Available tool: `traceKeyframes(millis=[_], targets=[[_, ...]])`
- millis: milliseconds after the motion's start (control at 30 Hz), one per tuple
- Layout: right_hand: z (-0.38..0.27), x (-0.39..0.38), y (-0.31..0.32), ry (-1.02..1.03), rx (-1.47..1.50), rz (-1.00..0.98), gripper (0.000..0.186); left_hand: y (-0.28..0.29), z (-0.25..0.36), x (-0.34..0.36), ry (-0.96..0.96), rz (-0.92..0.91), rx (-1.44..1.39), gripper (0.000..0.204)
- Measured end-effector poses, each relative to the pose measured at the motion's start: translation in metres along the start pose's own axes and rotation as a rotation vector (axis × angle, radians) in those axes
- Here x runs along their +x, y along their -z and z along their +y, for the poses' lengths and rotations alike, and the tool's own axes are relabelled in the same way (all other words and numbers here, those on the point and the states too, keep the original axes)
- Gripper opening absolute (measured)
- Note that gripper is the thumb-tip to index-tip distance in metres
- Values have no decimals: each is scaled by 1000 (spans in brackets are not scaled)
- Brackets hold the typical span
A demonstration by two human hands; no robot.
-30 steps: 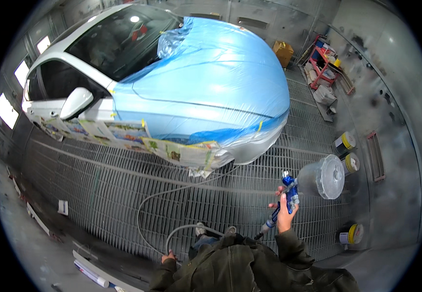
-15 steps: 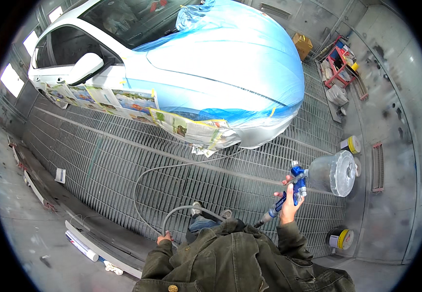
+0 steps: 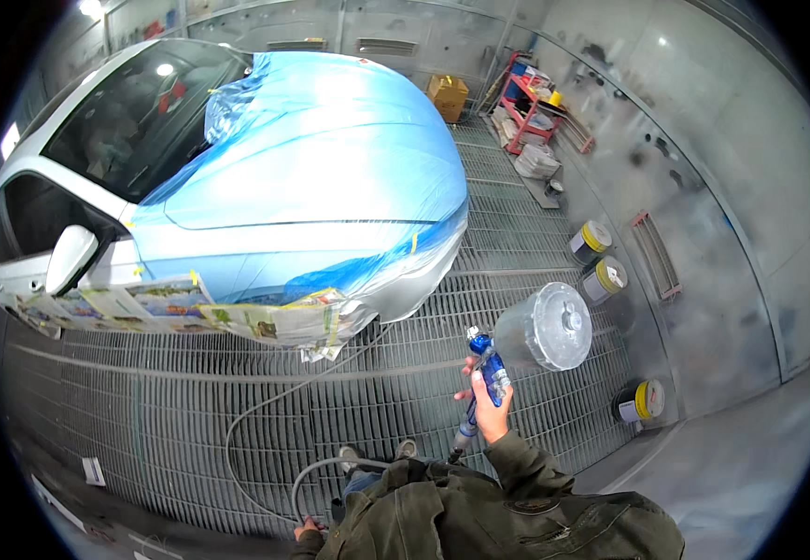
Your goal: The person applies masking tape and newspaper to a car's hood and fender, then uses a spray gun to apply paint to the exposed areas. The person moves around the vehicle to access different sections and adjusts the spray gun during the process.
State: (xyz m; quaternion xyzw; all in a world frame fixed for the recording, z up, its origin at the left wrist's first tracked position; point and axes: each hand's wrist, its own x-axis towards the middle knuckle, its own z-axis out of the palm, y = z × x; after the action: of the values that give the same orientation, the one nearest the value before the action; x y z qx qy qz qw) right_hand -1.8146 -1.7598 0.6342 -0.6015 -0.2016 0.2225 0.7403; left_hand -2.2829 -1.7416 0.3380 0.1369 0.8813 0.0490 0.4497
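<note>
My right hand [image 3: 493, 411] is wrapped round the grip of a blue paint spray gun [image 3: 485, 355]. The gun carries a large translucent cup [image 3: 554, 327] with a lid, out to its right. From beneath the grip, a grey air hose [image 3: 330, 462] bends left past my jacket. It passes through my left hand [image 3: 308, 528], which is closed on it low in the picture, and the rest trails over the floor toward the car. A white car [image 3: 321, 168] stands ahead, apart from the gun. Blue plastic film covers its front, and newspaper [image 3: 274, 323] is taped along its lower side.
Metal grating [image 3: 190, 392] forms the floor. Along the right wall are several pails, one [image 3: 643, 401] closest to me. Farther back stand a red cart [image 3: 528, 117] with supplies and a cardboard box [image 3: 448, 96]. The hose lies in a loop on the grating left of my feet.
The view has swung right, so the car sits farther left and more of the right wall shows. Both hands keep their hold on the spray gun and the hose.
</note>
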Motion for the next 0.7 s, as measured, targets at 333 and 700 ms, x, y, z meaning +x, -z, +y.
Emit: traceKeyframes(millis=[333,700], targets=[[3,-7,8,-2,-30,52,36,-4,38,-4,51,29,99,37],[0,-9,-2,4,-2,77,33,-12,42,89,71,92,352,40]])
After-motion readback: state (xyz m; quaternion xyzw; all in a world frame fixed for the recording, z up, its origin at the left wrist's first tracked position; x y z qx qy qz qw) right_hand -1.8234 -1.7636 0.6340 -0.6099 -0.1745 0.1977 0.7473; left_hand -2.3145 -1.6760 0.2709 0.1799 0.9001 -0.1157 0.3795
